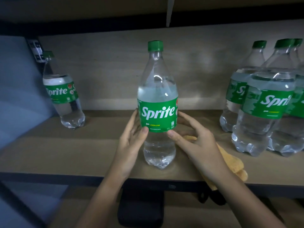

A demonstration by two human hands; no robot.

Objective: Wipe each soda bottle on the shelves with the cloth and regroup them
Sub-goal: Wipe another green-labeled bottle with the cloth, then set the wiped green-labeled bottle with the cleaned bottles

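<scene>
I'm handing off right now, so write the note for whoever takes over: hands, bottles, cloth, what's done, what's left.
Left hand: thumb and fingers on the middle bottle, a loose grip at the label.
Right hand: fingers spread, thumb touching the same bottle; yellow cloth lies under it on the shelf.
Middle bottle stands upright near the front edge. One bottle stands alone at far left; a group of bottles stands at right.
Which bottles are wiped: cannot tell.
Left: regroup the single bottles.
</scene>
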